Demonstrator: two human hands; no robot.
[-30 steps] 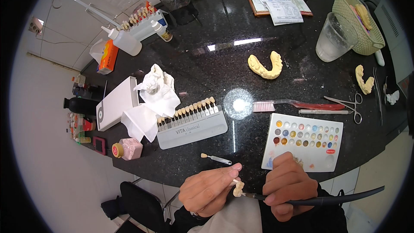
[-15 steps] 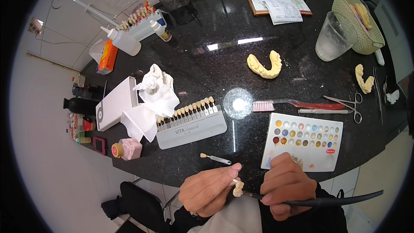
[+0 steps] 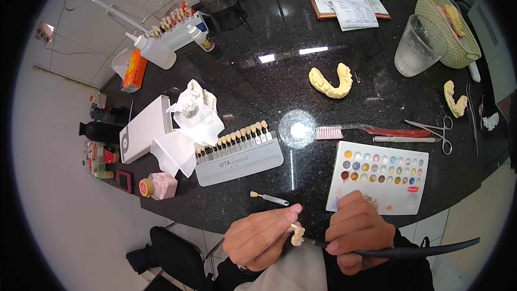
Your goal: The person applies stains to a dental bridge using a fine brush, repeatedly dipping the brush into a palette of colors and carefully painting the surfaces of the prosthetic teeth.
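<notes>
Low in the view, my left hand [image 3: 261,237] pinches a thin white stick, with a small cream dental piece [image 3: 298,235] on its end. My right hand [image 3: 360,231] grips a long dark-handled brush [image 3: 436,246], its tip touching or very close to that piece. Just beyond my right hand lies a white palette [image 3: 388,194] with rows of colored paints. A loose shade tab [image 3: 269,198] rests beyond my left fingertips, near a grey shade guide [image 3: 239,164] holding several tooth samples.
Yellow dental casts [image 3: 329,83] sit mid-table and at right. A large pink-bristled brush [image 3: 396,130] and scissor-like clamp [image 3: 442,134] lie beyond the palette. Tissues [image 3: 196,110], a white box [image 3: 145,129] and pink jar [image 3: 164,186] are left; a cup [image 3: 417,48] and basket [image 3: 452,48] are back right.
</notes>
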